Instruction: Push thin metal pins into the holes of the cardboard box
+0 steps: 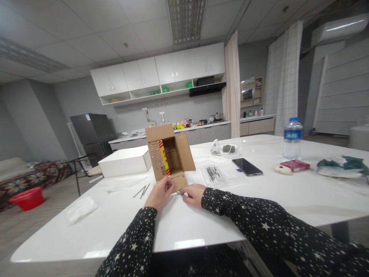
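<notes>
An open cardboard box (174,154) stands on the white table in front of me, its opening facing me and its flaps spread. Small pale dots, perhaps screw heads, are scattered over its left flap (156,157), and a row of darker dots runs along the lower flap (179,181). My left hand (161,191) is closed at the lower flap's left edge, fingers curled together; what they pinch is too small to make out. Just below that flap lie small metallic pieces (177,193). My right hand (194,194) has its bent fingertips together at those pieces.
Left of the box are a white box (123,162), thin dark rods (141,191) and a crumpled white bag (82,209). To the right lie a clear bag of metal parts (215,175), a phone (247,166), a water bottle (292,138) and a red box (296,165).
</notes>
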`<state>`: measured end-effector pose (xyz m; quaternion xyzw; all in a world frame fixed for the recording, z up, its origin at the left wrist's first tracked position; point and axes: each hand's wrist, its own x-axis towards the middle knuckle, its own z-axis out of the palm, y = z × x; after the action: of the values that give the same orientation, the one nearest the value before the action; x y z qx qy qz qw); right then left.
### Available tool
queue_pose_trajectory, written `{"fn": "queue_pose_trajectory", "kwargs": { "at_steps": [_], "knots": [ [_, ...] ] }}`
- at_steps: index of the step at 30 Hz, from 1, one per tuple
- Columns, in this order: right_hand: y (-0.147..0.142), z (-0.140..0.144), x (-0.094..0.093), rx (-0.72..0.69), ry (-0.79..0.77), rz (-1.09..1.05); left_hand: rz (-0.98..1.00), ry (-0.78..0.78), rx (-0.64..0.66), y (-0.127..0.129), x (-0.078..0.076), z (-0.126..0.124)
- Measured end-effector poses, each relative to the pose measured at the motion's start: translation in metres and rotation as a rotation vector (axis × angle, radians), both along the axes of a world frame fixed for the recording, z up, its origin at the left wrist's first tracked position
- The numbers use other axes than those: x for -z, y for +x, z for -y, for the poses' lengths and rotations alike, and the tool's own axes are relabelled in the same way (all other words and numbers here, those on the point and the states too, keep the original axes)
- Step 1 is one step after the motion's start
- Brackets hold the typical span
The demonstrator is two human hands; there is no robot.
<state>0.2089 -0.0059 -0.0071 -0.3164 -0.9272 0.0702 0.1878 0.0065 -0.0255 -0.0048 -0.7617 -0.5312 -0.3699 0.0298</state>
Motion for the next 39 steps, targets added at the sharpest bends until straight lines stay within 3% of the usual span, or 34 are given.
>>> {"fn": "queue_pose_trajectory", "kwargs": {
  "at_steps": [14,24,32,39],
  "knots": [
    [-0.0004,-0.0021,0.0005,-0.006,0.001,0.014,0.031,-0.103,0.012,0.0035,-0.0018,0.0020],
    [-0.0007,-0.0015,0.0010,-0.003,0.006,-0.003,-0.076,-0.160,0.012,0.0009,-0.0019,0.0008],
    [0.0002,-0.0010,0.0003,-0.003,0.006,-0.008,-0.077,-0.112,-0.010,-0.0041,-0.0002,-0.0006],
    [-0.0013,-0.0021,0.0021,-0.002,0.014,-0.003,-0.067,0.057,-0.038,-0.0053,-0.0021,0.0001]
  ]
}}
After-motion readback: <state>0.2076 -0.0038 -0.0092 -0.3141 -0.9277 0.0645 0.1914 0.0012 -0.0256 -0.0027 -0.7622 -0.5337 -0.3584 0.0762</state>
